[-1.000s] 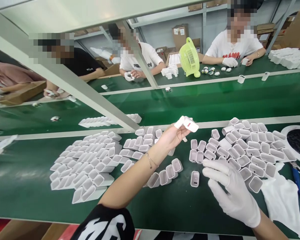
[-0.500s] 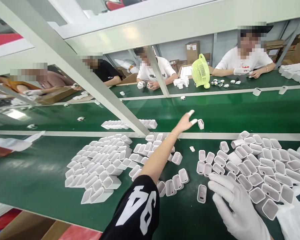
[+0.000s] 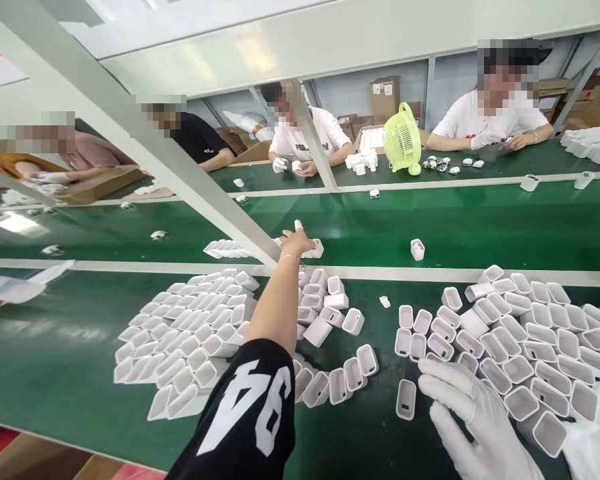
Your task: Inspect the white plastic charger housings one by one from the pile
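Observation:
My left hand (image 3: 297, 241), bare with white finger cots, stretches out over the belt at a row of white plastic housings (image 3: 230, 249). Its fingers look spread, touching or just above the right-hand housings of the row; I cannot tell which. In a white glove, my right hand (image 3: 467, 403) is held low above the near bench, thumb and fingers apart and nothing in it. Beside its fingertips stands a single open-topped housing (image 3: 405, 400). A big group of housings (image 3: 517, 367) lies just beyond and right of that hand. My left forearm hides part of the middle housings (image 3: 330, 300).
A tightly packed block of housings (image 3: 185, 327) covers the left bench. One housing (image 3: 417, 250) rides the green belt (image 3: 480, 230). A slanted white post (image 3: 180, 167) crosses the left side. Co-workers sit across the belt near a green fan (image 3: 403, 140).
My left hand has swung left, from beside the lone housing on the belt to the row of housings. That lone housing sits slightly further right in view. My right hand has hardly moved.

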Demonstrator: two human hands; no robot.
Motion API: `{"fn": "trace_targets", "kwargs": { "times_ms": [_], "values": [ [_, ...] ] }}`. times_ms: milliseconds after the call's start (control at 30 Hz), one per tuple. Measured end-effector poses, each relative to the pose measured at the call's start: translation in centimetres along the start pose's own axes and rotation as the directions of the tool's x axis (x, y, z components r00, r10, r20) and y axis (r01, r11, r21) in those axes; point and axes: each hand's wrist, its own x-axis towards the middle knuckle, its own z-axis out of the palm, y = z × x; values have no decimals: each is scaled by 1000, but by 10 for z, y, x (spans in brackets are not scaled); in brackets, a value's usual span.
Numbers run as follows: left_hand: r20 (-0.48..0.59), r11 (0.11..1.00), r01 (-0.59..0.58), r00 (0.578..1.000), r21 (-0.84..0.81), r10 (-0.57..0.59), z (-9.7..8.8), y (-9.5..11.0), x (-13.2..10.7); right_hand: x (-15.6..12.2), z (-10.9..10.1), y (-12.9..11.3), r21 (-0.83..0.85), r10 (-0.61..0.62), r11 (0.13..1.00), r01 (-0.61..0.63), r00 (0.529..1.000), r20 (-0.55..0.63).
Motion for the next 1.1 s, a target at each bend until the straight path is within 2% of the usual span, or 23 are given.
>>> {"fn": "trace_targets", "kwargs": {
  "times_ms": [167, 400, 500, 667, 933, 1100],
  "values": [
    [40, 997, 76, 996, 33, -78, 6, 5, 6, 0, -1, -1, -37, 3, 999, -3, 1000, -11],
    [79, 995, 83, 993, 57, -88, 9, 6, 6, -4, -1, 5, -23, 11, 1000, -10, 999, 32],
    [99, 993, 94, 990, 75, -101, 11, 9, 5, 0, -2, 3, -11, 18, 1000, -18, 1000, 7],
    [152, 991, 88, 983, 100, -103, 13, 18, -1, 2, -3, 1, 34, 68, 997, -68, 998, -9],
    [243, 988, 91, 963, 123, -119, 16, 36, -5, -11, -3, 6, 119, 133, 983, -141, 989, 68],
    [254, 989, 75, 962, 126, -105, 18, 47, -14, -13, -4, 4, 157, 131, 977, -144, 987, 91]
  ]
}}
